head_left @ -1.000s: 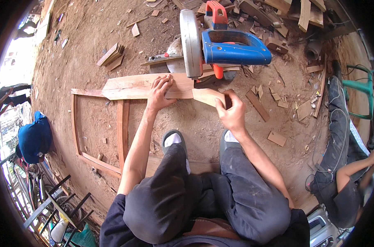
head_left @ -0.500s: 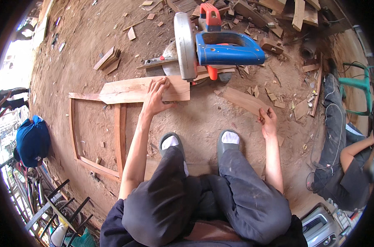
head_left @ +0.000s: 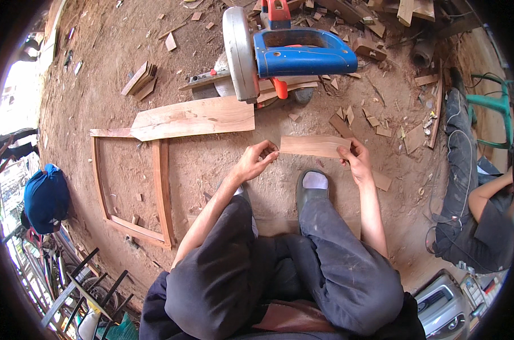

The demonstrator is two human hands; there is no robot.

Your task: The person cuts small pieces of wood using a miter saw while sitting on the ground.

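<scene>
My right hand (head_left: 357, 161) grips a short thin wooden board (head_left: 313, 146) by its right end, above the ground in front of my knees. At the board's left corner, the thumb and fingers of my left hand (head_left: 258, 161) are pinched together; whether they hold the edge or a sliver is too small to tell. A larger board with a pointed left end (head_left: 197, 118) lies across the top of a wooden frame (head_left: 163, 192) on the ground. Beyond it stands a circular saw with a blue handle (head_left: 308, 54), silver guard and red parts.
Wood offcuts (head_left: 139, 80) and scraps are strewn over the dirt ground. On the right sits another person (head_left: 466, 187) beside a green plastic chair (head_left: 492, 107), with a cable near their legs. A blue bag (head_left: 46, 198) and a metal rack (head_left: 78, 294) are at the left.
My left hand has left the larger board and come right to the small board's end. The small board has been lifted and turned level in my right hand.
</scene>
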